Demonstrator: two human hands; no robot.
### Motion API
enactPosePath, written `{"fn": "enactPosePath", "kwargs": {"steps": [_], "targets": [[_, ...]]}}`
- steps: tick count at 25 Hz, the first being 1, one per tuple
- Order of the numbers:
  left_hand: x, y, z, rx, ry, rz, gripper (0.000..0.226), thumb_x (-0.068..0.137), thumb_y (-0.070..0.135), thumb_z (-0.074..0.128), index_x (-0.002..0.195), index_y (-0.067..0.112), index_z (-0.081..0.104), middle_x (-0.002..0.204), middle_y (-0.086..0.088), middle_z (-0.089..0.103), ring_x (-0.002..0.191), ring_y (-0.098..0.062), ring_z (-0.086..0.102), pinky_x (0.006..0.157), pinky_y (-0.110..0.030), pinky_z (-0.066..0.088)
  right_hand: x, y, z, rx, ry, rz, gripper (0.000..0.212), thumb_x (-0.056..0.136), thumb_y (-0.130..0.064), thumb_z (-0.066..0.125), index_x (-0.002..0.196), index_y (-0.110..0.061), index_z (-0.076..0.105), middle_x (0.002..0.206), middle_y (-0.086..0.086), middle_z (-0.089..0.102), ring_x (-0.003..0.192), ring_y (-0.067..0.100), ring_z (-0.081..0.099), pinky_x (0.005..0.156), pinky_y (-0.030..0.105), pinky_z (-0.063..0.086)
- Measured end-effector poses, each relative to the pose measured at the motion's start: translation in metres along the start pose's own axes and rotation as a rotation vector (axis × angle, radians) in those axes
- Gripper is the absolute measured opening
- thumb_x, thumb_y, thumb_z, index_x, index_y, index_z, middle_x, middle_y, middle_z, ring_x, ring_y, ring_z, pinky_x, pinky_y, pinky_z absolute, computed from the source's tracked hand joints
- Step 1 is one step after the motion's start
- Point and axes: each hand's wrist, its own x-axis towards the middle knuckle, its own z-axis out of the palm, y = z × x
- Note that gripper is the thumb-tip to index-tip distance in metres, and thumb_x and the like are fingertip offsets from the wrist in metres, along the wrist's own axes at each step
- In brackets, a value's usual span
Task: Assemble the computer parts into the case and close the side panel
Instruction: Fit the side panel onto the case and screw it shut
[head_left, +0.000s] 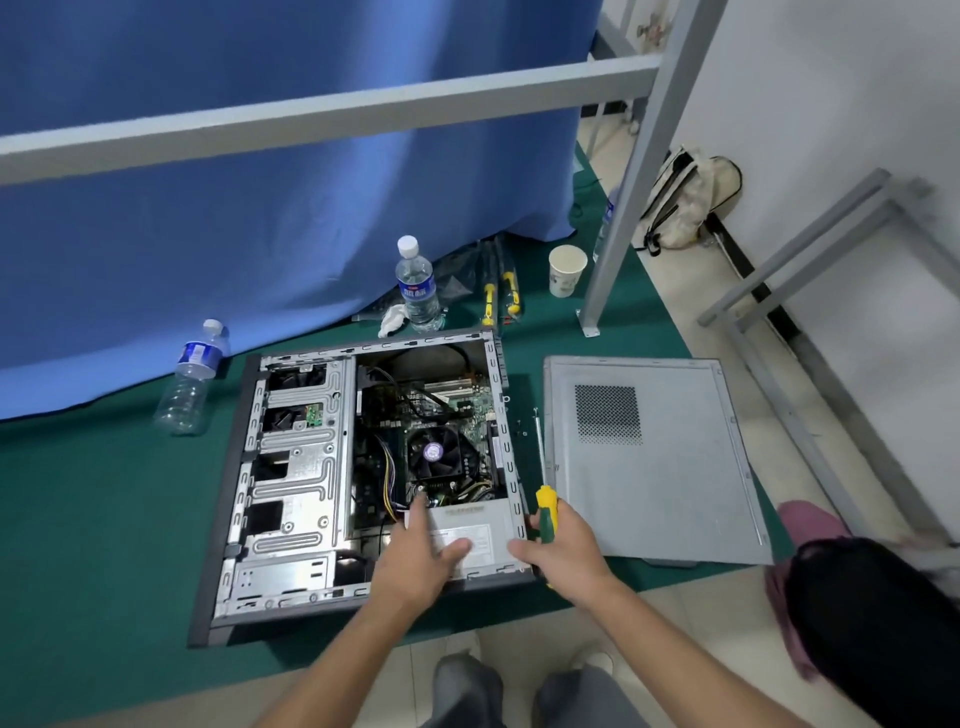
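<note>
An open grey computer case (236, 499) lies on its side on a green mat. Inside I see the motherboard with its black CPU fan (441, 452), a metal drive cage (304, 452) on the left and the grey power supply (478, 525) at the near right. My left hand (421, 551) rests on the power supply with straight fingers, the forefinger reaching toward the cables by the fan. My right hand (563, 551) grips a yellow-and-green screwdriver (545, 512) at the case's near right corner, shaft pointing away. The grey side panel (675, 493) lies flat to the right of the case.
Two water bottles (415, 286) (192, 379) stand and lie behind the case by a blue curtain. A paper cup (566, 270), spare screwdrivers (501, 296) and a grey metal post (623, 208) are at the back right. A dark cloth (872, 623) lies at my right.
</note>
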Motion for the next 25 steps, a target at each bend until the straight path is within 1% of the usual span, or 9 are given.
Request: {"fn": "enactPosePath", "kwargs": {"steps": [3, 6, 9, 12, 14, 16, 20, 22, 25], "targets": [[0.003, 0.007, 0.006, 0.061, 0.010, -0.065, 0.069, 0.086, 0.051, 0.068, 0.137, 0.020, 0.034, 0.128, -0.008, 0.055, 0.106, -0.023, 0.058, 0.093, -0.038, 0.049, 0.005, 0.001, -0.004, 0.097, -0.030, 0.052, 0.043, 0.074, -0.018, 0.084, 0.099, -0.031, 0.052, 0.102, -0.020, 0.061, 0.092, 0.002, 0.061, 0.069, 0.022, 0.046], [0.006, 0.002, -0.001, 0.057, 0.001, -0.056, 0.073, 0.082, 0.058, 0.069, 0.137, 0.023, 0.035, 0.125, -0.006, 0.055, 0.106, -0.023, 0.058, 0.088, -0.035, 0.047, 0.009, -0.002, -0.008, 0.069, -0.104, 0.062, 0.045, 0.075, -0.020, 0.084, 0.104, -0.031, 0.051, 0.103, -0.021, 0.060, 0.094, 0.001, 0.059, 0.070, 0.023, 0.047], [0.008, -0.002, -0.006, 0.024, -0.064, -0.035, 0.074, 0.082, 0.066, 0.061, 0.138, 0.024, 0.038, 0.133, -0.008, 0.048, 0.113, -0.025, 0.056, 0.094, -0.037, 0.049, 0.010, 0.002, -0.016, 0.133, -0.131, 0.070, 0.031, 0.085, -0.027, 0.076, 0.106, -0.021, 0.054, 0.105, -0.007, 0.064, 0.095, 0.012, 0.065, 0.074, 0.033, 0.059], [0.021, 0.015, 0.000, 0.101, 0.132, 0.063, 0.062, 0.092, 0.066, 0.041, 0.138, 0.026, 0.046, 0.148, -0.008, 0.037, 0.125, -0.026, 0.049, 0.104, -0.046, 0.043, 0.018, 0.005, -0.037, 0.168, -0.022, 0.099, 0.024, 0.094, -0.032, 0.064, 0.085, -0.011, 0.055, 0.080, 0.005, 0.062, 0.067, 0.017, 0.063, 0.063, 0.033, 0.054], [0.031, 0.036, 0.010, 0.187, 0.181, 0.127, 0.059, 0.096, 0.064, 0.030, 0.139, 0.026, 0.046, 0.147, -0.006, 0.040, 0.131, -0.025, 0.042, 0.113, -0.052, 0.030, 0.027, 0.008, -0.054, 0.062, 0.063, 0.109, 0.027, 0.092, -0.029, 0.063, 0.074, -0.014, 0.050, 0.061, 0.005, 0.050, 0.049, 0.018, 0.051, 0.057, 0.028, 0.043], [0.039, 0.051, 0.023, 0.333, 0.184, 0.166, 0.066, 0.096, 0.066, 0.017, 0.140, 0.024, 0.044, 0.141, -0.004, 0.045, 0.134, -0.025, 0.039, 0.117, -0.054, 0.015, 0.041, 0.009, -0.066, 0.051, 0.088, 0.121, 0.023, 0.088, -0.025, 0.066, 0.074, -0.013, 0.051, 0.059, 0.005, 0.047, 0.047, 0.019, 0.047, 0.051, 0.027, 0.042], [0.044, 0.055, 0.039, 0.482, 0.207, 0.223, 0.078, 0.090, 0.066, -0.008, 0.109, 0.022, 0.054, 0.102, -0.001, 0.065, 0.099, -0.023, 0.060, 0.095, -0.045, 0.040, 0.087, 0.008, -0.071, 0.004, 0.118, 0.082, 0.019, 0.086, -0.019, 0.063, 0.070, -0.013, 0.054, 0.061, 0.004, 0.049, 0.051, 0.019, 0.048, 0.054, 0.032, 0.046], [0.047, 0.053, 0.042, 0.481, 0.241, 0.230, 0.070, 0.093, 0.065, -0.006, 0.093, 0.024, 0.051, 0.085, 0.001, 0.065, 0.087, -0.023, 0.061, 0.086, -0.042, 0.043, 0.115, 0.004, -0.061, -0.077, 0.143, 0.037, 0.021, 0.086, -0.018, 0.063, 0.067, -0.014, 0.056, 0.060, 0.002, 0.051, 0.054, 0.021, 0.048, 0.059, 0.036, 0.047], [0.050, 0.048, 0.047, 0.492, 0.283, 0.244, 0.058, 0.096, 0.062, 0.002, 0.083, 0.027, 0.047, 0.081, 0.004, 0.065, 0.082, -0.021, 0.060, 0.082, -0.040, 0.042, 0.156, -0.003, -0.036, -0.176, 0.197, -0.026, 0.009, 0.084, -0.016, 0.067, 0.076, -0.016, 0.065, 0.069, 0.001, 0.061, 0.064, 0.021, 0.056, 0.061, 0.030, 0.047]]}}
